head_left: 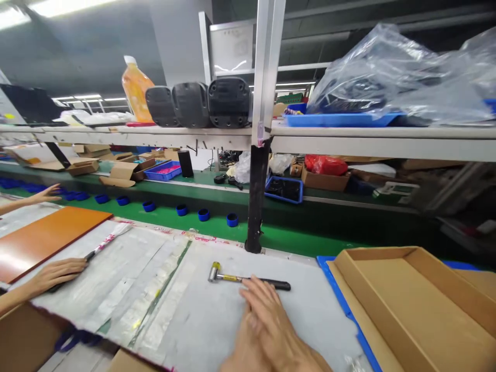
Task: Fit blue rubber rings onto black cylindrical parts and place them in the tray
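A small mallet point(271, 283) lies on the pale work surface point(201, 310), its metal head with a yellow face to the left and its black handle to the right. My right hand point(273, 323) rests across my left hand point(246, 341) just below the mallet. Its fingers are stretched out, and their tips reach the handle; whether they touch it I cannot tell. The fingers of my left hand are largely hidden under the right one. Neither hand visibly holds anything.
Blue rings point(203, 215) stand in a row on the green conveyor point(279, 235). A dark post point(254, 206) rises behind the mallet. At right lies an open cardboard box point(426, 305). Another person's hand point(62, 271) rests on a dark-handled tool at left, near an orange board point(50, 237).
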